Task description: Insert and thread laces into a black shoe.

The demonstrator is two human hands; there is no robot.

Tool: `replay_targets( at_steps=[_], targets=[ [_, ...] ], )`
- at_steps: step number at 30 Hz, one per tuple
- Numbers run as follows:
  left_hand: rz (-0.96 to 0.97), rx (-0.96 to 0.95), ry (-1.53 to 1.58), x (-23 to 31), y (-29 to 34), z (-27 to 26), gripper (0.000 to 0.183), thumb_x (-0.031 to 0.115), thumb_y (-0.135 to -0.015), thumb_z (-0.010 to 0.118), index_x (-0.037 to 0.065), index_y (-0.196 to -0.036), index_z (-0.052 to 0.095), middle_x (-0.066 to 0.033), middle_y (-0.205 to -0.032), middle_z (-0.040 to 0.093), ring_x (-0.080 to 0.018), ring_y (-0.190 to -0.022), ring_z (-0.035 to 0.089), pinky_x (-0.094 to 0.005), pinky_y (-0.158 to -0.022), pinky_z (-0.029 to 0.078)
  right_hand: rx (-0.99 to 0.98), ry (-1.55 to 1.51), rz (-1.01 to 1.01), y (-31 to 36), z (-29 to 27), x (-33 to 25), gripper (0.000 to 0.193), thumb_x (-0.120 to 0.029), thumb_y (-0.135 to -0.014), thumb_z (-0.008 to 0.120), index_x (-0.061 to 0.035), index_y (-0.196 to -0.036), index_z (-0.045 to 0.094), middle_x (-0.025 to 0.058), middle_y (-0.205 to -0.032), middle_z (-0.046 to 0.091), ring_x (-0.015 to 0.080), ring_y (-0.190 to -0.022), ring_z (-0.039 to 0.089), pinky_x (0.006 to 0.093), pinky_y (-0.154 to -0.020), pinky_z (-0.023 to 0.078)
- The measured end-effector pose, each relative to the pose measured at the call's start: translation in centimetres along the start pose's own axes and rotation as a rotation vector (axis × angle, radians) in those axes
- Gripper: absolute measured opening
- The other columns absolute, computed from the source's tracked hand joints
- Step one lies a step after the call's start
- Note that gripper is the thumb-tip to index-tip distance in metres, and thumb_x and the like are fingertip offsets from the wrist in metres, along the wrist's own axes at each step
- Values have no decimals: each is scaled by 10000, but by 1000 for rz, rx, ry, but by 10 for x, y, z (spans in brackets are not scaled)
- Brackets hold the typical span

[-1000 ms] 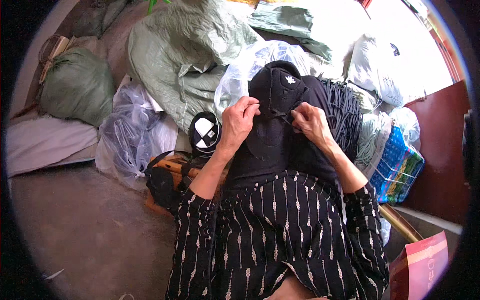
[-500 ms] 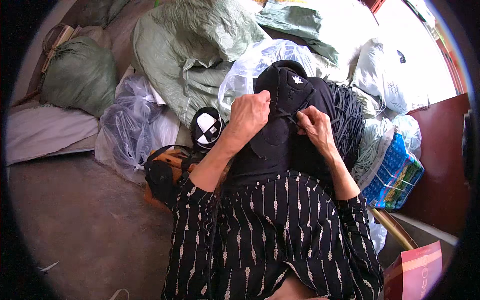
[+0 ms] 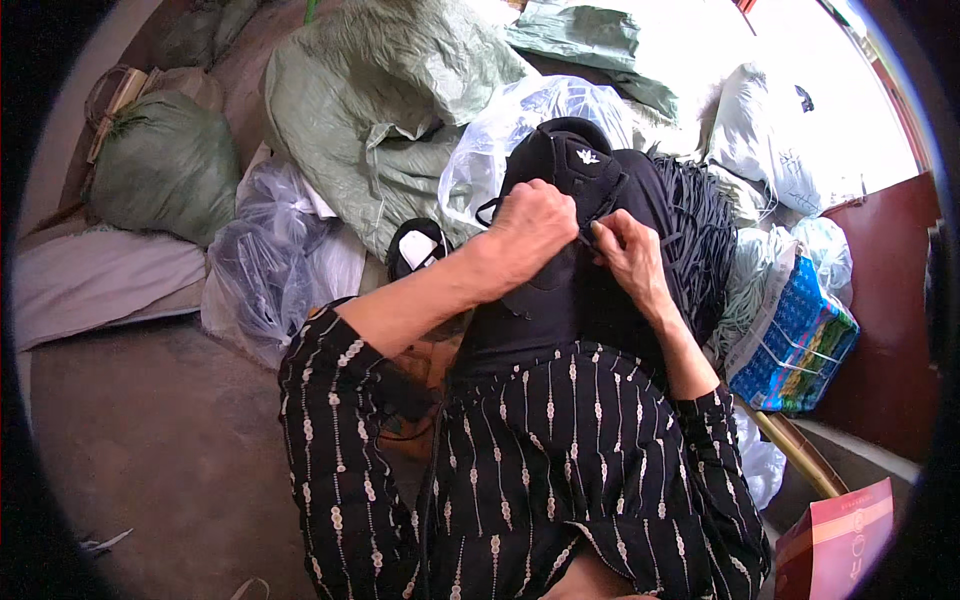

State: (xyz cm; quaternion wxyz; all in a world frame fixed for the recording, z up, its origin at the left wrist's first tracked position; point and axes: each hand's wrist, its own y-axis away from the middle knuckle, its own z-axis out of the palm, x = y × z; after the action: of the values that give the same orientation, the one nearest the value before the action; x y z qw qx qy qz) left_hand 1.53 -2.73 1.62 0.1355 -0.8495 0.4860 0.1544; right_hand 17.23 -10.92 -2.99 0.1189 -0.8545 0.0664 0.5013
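Observation:
A black shoe (image 3: 560, 162) with a white emblem on its tongue rests on my lap, its collar pointing away from me. Over its lacing my left hand (image 3: 535, 228) is closed, back of the hand up; a small black loop sticks out at its left side. The fingers hide most of what it grips, apparently black shoelace. Close beside it, my right hand (image 3: 630, 255) pinches the black shoelace between thumb and forefinger. A thick bundle of black shoelaces (image 3: 698, 250) lies over my leg, right of the shoe.
Left of my lap is another black shoe (image 3: 415, 248) with a white inside, partly behind my forearm. Beyond lie a big green woven sack (image 3: 350, 80) and clear plastic bags (image 3: 265, 255). At right are pale cords (image 3: 755, 275), a blue patterned package (image 3: 785, 335) and a red box (image 3: 845, 535).
My left hand has moved right and slightly nearer, closing in on my right hand, and its elbow has swung out to the left. The right hand has hardly moved.

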Motion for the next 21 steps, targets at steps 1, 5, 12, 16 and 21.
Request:
replay_targets(
  at_steps=[1, 5, 12, 16, 21],
  targets=[
    [63, 94, 118, -11, 5, 1, 96, 126, -723, 582, 49, -780, 581, -76, -771, 602, -199, -704, 590, -268, -563, 480, 83, 106, -125, 1, 0, -1, 156, -140, -859, 613, 15, -852, 597, 116, -623, 595, 250, -561, 636, 310, -529, 485],
    [187, 327, 248, -39, 17, 3, 74, 118, -734, 556, 52, -759, 577, -92, -939, 586, -230, -993, 547, -345, -783, 450, 197, 472, -445, -2, -9, -5, 197, -113, -734, 694, -44, -898, 610, 99, -954, 600, 273, -956, 608, 345, -742, 500],
    [401, 309, 217, -53, 7, -4, 84, 169, -696, 556, 94, -663, 571, -47, -882, 540, -198, -1028, 507, -354, -819, 401, -102, 424, -714, -40, -54, -13, 281, -119, -738, 688, -63, -999, 600, 103, -1028, 579, 293, -1084, 544, 386, -879, 466],
    [444, 245, 328, -56, 2, -5, 93, 171, -688, 547, 108, -629, 512, -19, -749, 447, -178, -780, 475, -303, -653, 379, 68, 79, -310, -77, -54, -18, 302, -173, -816, 655, 0, -1048, 568, 193, -1014, 591, 365, -955, 581, 395, -814, 467],
    [328, 220, 412, -66, 30, -1, 75, 131, -666, 565, 81, -697, 520, -53, -809, 493, -194, -844, 511, -304, -662, 416, -175, 114, -247, -55, -20, -31, 633, -363, -775, 702, -10, -1233, 445, 307, -1276, 403, 442, -1146, 466, 437, -926, 426]
  ],
)
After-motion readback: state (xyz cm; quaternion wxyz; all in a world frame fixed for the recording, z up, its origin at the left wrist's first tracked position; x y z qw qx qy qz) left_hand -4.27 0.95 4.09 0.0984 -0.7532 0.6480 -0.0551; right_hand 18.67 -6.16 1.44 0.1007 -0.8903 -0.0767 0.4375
